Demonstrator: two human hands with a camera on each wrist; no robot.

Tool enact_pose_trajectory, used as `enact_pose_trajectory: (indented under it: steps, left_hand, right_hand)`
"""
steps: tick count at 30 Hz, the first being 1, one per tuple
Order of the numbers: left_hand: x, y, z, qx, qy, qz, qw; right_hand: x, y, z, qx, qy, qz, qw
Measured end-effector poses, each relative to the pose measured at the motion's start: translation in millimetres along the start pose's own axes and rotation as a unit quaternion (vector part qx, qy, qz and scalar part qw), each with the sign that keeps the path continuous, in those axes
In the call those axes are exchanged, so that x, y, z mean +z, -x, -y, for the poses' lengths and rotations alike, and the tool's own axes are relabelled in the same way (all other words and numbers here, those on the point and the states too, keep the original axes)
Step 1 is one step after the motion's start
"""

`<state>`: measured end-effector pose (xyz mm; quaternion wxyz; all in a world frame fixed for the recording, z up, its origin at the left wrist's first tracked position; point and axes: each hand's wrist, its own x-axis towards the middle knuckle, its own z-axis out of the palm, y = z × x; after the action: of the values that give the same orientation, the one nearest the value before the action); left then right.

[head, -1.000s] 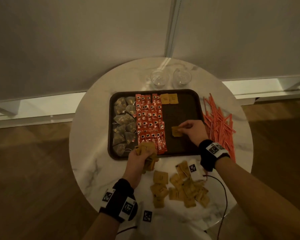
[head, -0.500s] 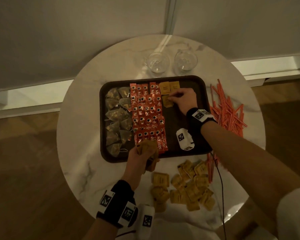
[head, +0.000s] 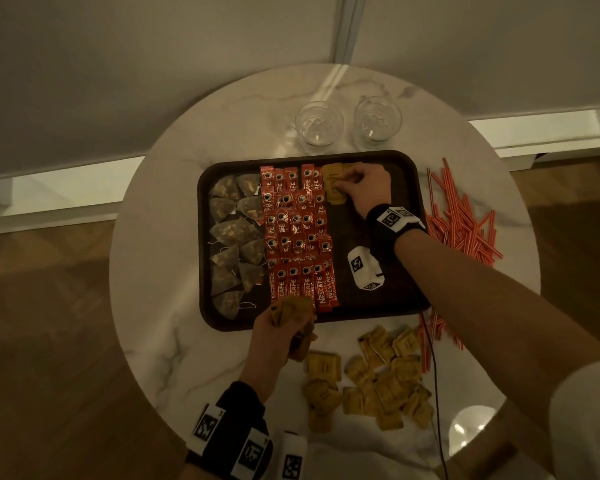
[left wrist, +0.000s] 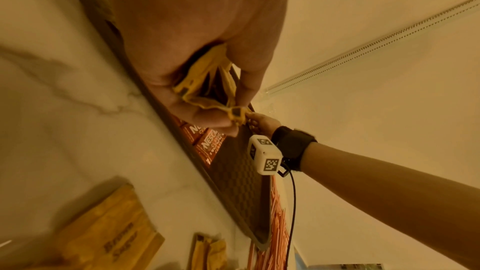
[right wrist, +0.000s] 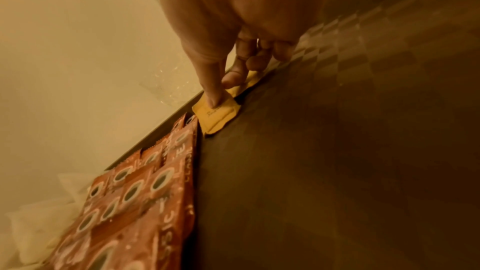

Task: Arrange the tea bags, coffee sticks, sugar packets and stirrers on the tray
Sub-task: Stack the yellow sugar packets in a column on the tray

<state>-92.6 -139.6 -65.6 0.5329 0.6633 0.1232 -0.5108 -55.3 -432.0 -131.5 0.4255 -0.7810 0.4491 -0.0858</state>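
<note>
On round marble table (head: 160,271): dark tray (head: 361,233); wood floor (head: 49,341) below.

"NESCAFE CLASSIC" runs in white along the red coffee sticks (head: 321,289) in the row at the 6 o'clock edge of the tray (head: 388,299). Sticks farther up show scraps such as "AFE" and "SIC". A loose sugar packet (left wrist: 114,239) on the table (left wrist: 52,110), at 7 o'clock in the left wrist view, reads "Brown Sugar". The far sugar packet (right wrist: 217,115) lies at the tray's 12 o'clock edge under the thumb of the right hand (right wrist: 246,28) and carries a line of small print (too fine to read). The bunched sugar packets (left wrist: 207,81) in the left hand (left wrist: 194,28) show only a dark square at a corner. Black-and-white square code markers stand on both wristbands (head: 394,218) and the white cubes (head: 362,268).
</note>
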Motion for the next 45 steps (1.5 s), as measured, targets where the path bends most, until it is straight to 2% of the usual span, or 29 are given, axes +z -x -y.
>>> enact_pose_trajectory:
  steps: [11, 14, 16, 18, 21, 24, 28, 30, 36, 41, 45]
  left_hand:
    - [-8.2, 16.3, 11.4, 0.017, 0.057, 0.024, 0.998]
    - [-12.7, 21.8, 10.9, 0.020, 0.071, 0.041, 0.996]
    - [-16.4, 25.4, 8.8, 0.019, 0.082, 0.050, 0.995]
    - [-20.8, 29.9, 7.1, 0.031, 0.094, 0.067, 0.993]
    - [-26.5, 37.6, 4.8, 0.054, 0.100, 0.090, 0.989]
    - [-30.1, 46.4, 3.2, 0.072, 0.068, 0.085, 0.991]
    - [-28.2, 62.7, 3.7, 0.106, -0.001, 0.079, 0.991]
    - [-26.7, 70.0, 6.8, 0.119, -0.025, 0.100, 0.987]
    - [-24.6, 88.9, 13.5, 0.143, -0.053, 0.124, 0.981]
    - [-27.0, 102.6, 14.8, 0.138, 0.010, 0.134, 0.981]
    - [-24.6, 109.8, 11.8, 0.112, 0.024, 0.193, 0.974]
  right_hand:
    - [1.7, -7.9, -1.5, -0.013, 0.095, 0.006, 0.995]
    - [-5.8, 2.6, 6.4, -0.017, 0.040, -0.017, 0.999]
    - [-14.4, 21.2, 15.5, -0.026, 0.006, -0.027, 0.999]
    - [-21.8, 50.2, 22.0, -0.031, -0.017, -0.007, 0.999]
    - [-30.4, 114.6, 24.6, -0.016, -0.062, 0.083, 0.995]
    - [-35.4, 184.2, 21.9, -0.005, -0.132, 0.176, 0.975]
    - [-35.7, 248.7, 22.0, 0.017, -0.185, 0.250, 0.950]
    - [-36.7, 264.6, 28.9, -0.002, -0.168, 0.266, 0.949]
    - [-47.2, 277.1, 40.2, -0.043, -0.150, 0.226, 0.962]
    - [-63.1, 286.7, 47.3, -0.019, -0.294, 0.217, 0.931]
    - [-62.8, 294.9, 46.7, 0.020, -0.379, 0.268, 0.886]
